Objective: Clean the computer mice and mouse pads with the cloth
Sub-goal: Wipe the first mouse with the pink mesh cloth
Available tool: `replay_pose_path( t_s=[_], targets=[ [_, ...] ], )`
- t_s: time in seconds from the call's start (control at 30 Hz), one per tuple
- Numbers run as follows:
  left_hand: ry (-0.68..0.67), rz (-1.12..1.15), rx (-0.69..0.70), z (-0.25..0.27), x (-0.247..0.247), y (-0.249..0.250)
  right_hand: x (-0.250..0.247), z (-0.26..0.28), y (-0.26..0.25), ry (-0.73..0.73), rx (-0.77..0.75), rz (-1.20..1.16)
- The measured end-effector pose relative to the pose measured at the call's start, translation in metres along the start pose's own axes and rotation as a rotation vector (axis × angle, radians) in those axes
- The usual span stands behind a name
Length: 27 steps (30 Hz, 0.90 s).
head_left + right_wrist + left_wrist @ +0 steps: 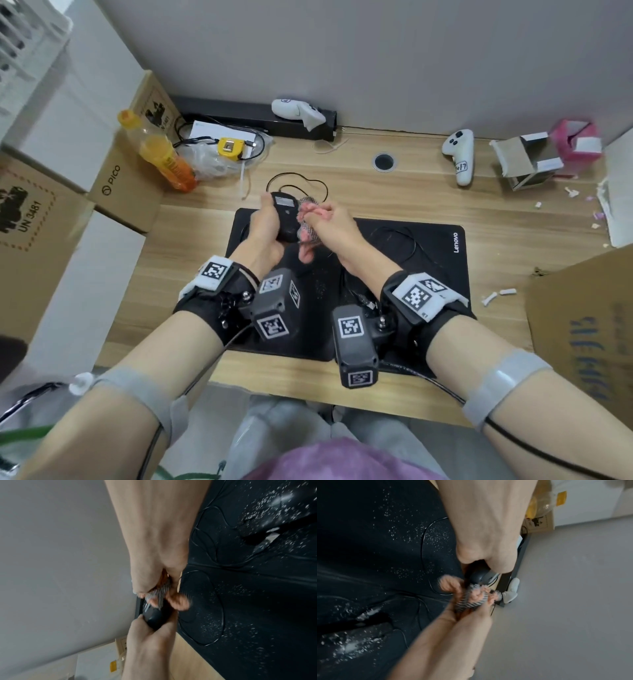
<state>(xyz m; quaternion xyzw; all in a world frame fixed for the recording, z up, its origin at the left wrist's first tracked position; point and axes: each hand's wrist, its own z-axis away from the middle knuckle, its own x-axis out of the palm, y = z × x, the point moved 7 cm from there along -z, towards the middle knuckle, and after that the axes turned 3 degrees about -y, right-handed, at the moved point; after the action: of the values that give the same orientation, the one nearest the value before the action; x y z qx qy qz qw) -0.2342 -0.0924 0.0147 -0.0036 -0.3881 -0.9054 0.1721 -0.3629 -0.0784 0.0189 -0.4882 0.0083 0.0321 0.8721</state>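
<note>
My left hand grips a black wired mouse, held bottom-up above the far edge of the black mouse pads. My right hand pinches a bunched pink and grey cloth and presses it against the mouse's right side. In the left wrist view the cloth touches the mouse just under my left hand. A second black mouse, speckled with white dust, lies on the pad. The right wrist view shows it too, the second mouse.
Cardboard boxes and an orange bottle crowd the left side. A yellow tape measure and two white controllers lie at the back. An open small box and a big carton stand on the right.
</note>
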Motion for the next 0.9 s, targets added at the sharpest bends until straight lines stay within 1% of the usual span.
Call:
replay_pose_path(
  t_s=[0.1,0.2,0.27,0.33,0.4,0.57,0.67,0.73,0.83,0.9],
  targets=[
    [0.1,0.08,-0.033,-0.012,-0.015,0.001,0.012,0.008,0.01,-0.077,0.029,0.004],
    [0.131,0.119,0.021,-0.007,-0.01,0.006,0.014,0.01,0.008,-0.023,0.011,-0.053],
    [0.123,0.115,0.065,-0.005,-0.006,0.007,0.01,0.008,0.006,0.028,0.008,-0.088],
    [0.066,0.093,0.071,-0.003,0.0,0.004,0.003,0.006,0.006,0.066,0.009,-0.133],
    [-0.006,0.008,0.055,0.0,0.006,-0.001,-0.004,0.003,0.005,0.085,0.002,-0.157],
    [-0.172,-0.213,0.005,0.014,0.019,-0.013,-0.021,-0.005,0.003,0.14,0.03,-0.091],
    [-0.264,-0.344,-0.009,0.022,0.021,-0.013,-0.029,-0.009,-0.002,0.145,0.045,-0.099],
    [-0.317,-0.392,-0.002,0.027,0.019,-0.01,-0.03,-0.01,-0.006,0.134,0.046,-0.103],
    [-0.332,-0.512,0.07,0.029,0.018,0.002,-0.028,-0.007,-0.01,0.122,0.026,-0.086],
    [-0.275,-0.567,0.141,0.023,0.02,0.011,-0.021,-0.004,-0.007,0.084,0.025,-0.089]
  ],
)
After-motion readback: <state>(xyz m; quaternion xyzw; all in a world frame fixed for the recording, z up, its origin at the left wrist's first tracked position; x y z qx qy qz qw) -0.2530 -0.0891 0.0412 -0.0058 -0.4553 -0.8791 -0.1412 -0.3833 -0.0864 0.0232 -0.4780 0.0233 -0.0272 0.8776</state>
